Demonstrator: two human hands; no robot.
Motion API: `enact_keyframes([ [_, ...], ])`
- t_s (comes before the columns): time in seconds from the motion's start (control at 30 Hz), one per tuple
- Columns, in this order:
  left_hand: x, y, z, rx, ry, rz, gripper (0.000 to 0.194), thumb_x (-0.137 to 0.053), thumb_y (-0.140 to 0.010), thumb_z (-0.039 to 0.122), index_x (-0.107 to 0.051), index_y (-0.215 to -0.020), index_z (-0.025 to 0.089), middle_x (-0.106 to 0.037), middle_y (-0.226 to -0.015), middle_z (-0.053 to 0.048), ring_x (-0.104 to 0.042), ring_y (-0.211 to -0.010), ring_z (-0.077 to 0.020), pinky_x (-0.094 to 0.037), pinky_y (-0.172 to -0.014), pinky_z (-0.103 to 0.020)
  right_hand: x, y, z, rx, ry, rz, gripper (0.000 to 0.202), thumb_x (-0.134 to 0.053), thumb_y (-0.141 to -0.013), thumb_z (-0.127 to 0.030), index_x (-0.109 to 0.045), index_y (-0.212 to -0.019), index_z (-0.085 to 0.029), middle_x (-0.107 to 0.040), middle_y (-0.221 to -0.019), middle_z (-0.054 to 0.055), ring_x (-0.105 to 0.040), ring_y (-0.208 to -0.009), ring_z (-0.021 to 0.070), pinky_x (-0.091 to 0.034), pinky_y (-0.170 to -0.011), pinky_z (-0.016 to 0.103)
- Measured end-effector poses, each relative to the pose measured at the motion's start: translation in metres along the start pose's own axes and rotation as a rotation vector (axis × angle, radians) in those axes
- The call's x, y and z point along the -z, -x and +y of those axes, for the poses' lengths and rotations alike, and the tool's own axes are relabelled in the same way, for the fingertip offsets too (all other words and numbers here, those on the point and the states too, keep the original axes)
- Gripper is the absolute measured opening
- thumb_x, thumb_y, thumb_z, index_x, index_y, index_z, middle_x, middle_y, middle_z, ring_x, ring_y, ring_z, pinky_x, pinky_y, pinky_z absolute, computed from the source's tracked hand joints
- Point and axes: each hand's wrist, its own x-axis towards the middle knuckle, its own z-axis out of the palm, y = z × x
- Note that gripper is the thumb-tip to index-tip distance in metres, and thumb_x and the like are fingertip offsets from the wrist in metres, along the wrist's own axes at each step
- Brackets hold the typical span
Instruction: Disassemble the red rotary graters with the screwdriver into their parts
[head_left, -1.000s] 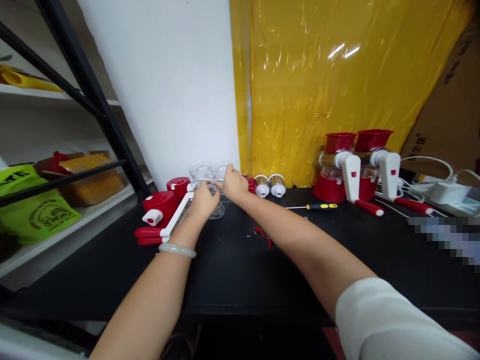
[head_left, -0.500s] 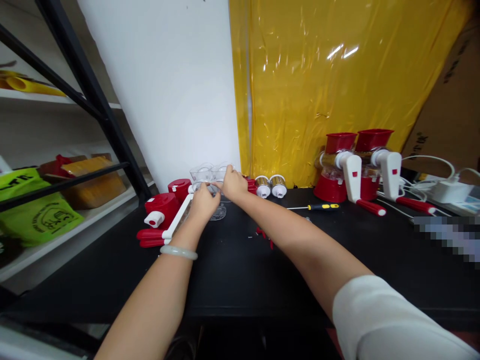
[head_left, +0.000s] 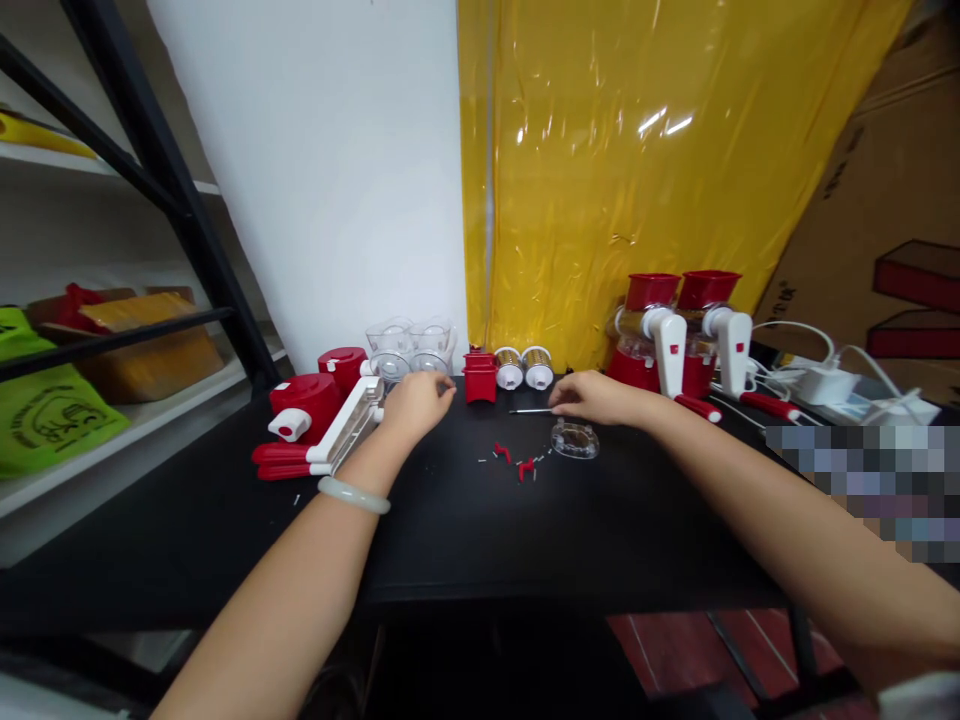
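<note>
My right hand is closed round the handle end of a screwdriver, whose metal shaft points left. Just in front of that hand a clear oval plastic part lies on the black table. My left hand has its fingers curled together beside the clear plastic cups; whether it holds anything is too small to tell. Between the hands stands a red plastic part. Small red pieces and several tiny pins or screws lie nearer the front.
Two metal drums stand at the back. Red bases and white cranks with red handles are at left. Two assembled red-and-white grinders, cables and white adapters are at right. A shelf flanks the left side.
My hands have moved apart. The right one went rightward to the screwdriver, and the clear oval part now lies near it. The left hand shifted slightly. The view has turned a little.
</note>
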Motion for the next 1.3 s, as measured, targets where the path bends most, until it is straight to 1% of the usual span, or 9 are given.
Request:
enact_keyframes([
  [0.13,0.006,-0.005,-0.014,0.038,-0.083,-0.095,0.026,-0.058,-0.084,0.029,-0.075,-0.103,0.024,-0.074,-0.109,-0.008,-0.066,-0.104,-0.0271,-0.048,-0.088,-0.032,-0.006,0.017,0.007,-0.088,0.068,0.040,0.015,-0.066,-0.081,-0.027,-0.073,-0.089,-0.017,-0.073,-0.085,0.006,-0.066,-0.075,0.0185,-0.048,-0.071,0.028],
  [0.27,0.009,-0.015,-0.037,0.091,-0.154,-0.152,0.025,-0.062,-0.082,0.034,-0.077,-0.093,0.017,-0.075,-0.095,-0.013,-0.068,-0.094,-0.0298,-0.049,-0.082,-0.034,-0.027,0.017,0.004,-0.039,0.101,0.178,0.021,-0.063,-0.085,-0.034,-0.073,-0.086,-0.015,-0.069,-0.081,0.008,-0.062,-0.073,0.0172,-0.046,-0.069,0.027],
  [0.33,0.006,-0.017,-0.042,0.096,-0.172,-0.187,0.028,-0.064,-0.081,0.040,-0.077,-0.086,0.016,-0.075,-0.086,-0.014,-0.068,-0.088,-0.0301,-0.049,-0.079,-0.034,-0.036,0.017,0.005,0.001,0.092,0.179,0.019,-0.064,-0.085,-0.032,-0.073,-0.084,-0.015,-0.067,-0.080,0.007,-0.061,-0.073,0.0163,-0.046,-0.070,0.026],
  [0.5,-0.001,-0.017,-0.036,0.057,-0.138,-0.263,0.030,-0.069,-0.075,0.046,-0.075,-0.080,0.017,-0.074,-0.079,-0.011,-0.067,-0.078,-0.0257,-0.048,-0.073,-0.032,-0.043,0.020,0.012,-0.036,0.094,0.229,0.024,-0.067,-0.081,-0.021,-0.070,-0.103,-0.012,-0.065,-0.079,0.006,-0.059,-0.073,0.0163,-0.045,-0.071,0.027],
  [0.67,0.001,-0.015,-0.029,0.036,-0.096,-0.277,0.018,-0.074,-0.068,0.037,-0.072,-0.071,0.020,-0.073,-0.071,-0.006,-0.066,-0.070,-0.0223,-0.048,-0.066,-0.029,-0.041,0.022,0.014,-0.067,0.060,0.216,0.008,-0.064,-0.081,-0.015,-0.071,-0.083,-0.015,-0.065,-0.079,0.005,-0.058,-0.068,0.0142,-0.045,-0.070,0.026],
  [0.93,0.000,-0.013,-0.027,-0.004,-0.051,-0.297,0.013,-0.075,-0.064,0.034,-0.069,-0.063,0.022,-0.073,-0.069,-0.005,-0.068,-0.070,-0.0235,-0.048,-0.063,-0.029,-0.045,0.024,0.004,-0.006,-0.098,0.192,0.008,-0.061,-0.081,-0.013,-0.067,-0.081,-0.017,-0.062,-0.075,0.002,-0.056,-0.066,0.0122,-0.045,-0.068,0.025],
  [1.03,0.002,-0.013,-0.023,0.000,-0.112,-0.274,0.019,-0.073,-0.067,0.040,-0.071,-0.070,0.021,-0.074,-0.074,-0.007,-0.069,-0.074,-0.0265,-0.049,-0.067,-0.032,-0.040,0.025,0.007,0.018,-0.117,0.236,0.006,-0.061,-0.082,-0.015,-0.067,-0.083,-0.017,-0.060,-0.081,0.003,-0.057,-0.070,0.0129,-0.047,-0.073,0.027],
  [1.17,0.006,-0.011,-0.016,0.042,-0.174,-0.159,0.033,-0.066,-0.074,0.052,-0.073,-0.083,0.021,-0.074,-0.086,-0.011,-0.068,-0.085,-0.0301,-0.050,-0.074,-0.035,-0.031,0.025,0.015,0.024,-0.201,0.372,0.005,-0.062,-0.081,-0.018,-0.065,-0.084,-0.017,-0.058,-0.088,0.005,-0.059,-0.080,0.0147,-0.049,-0.081,0.033],
  [1.3,0.008,-0.003,0.001,-0.078,0.008,-0.058,0.030,-0.060,-0.082,0.047,-0.073,-0.091,0.020,-0.074,-0.088,-0.008,-0.068,-0.081,-0.0247,-0.050,-0.073,-0.033,-0.030,0.023,0.016,-0.061,-0.502,0.435,0.009,-0.059,-0.084,-0.025,-0.057,-0.090,-0.019,-0.057,-0.084,0.002,-0.059,-0.075,0.0142,-0.055,-0.073,0.034],
])
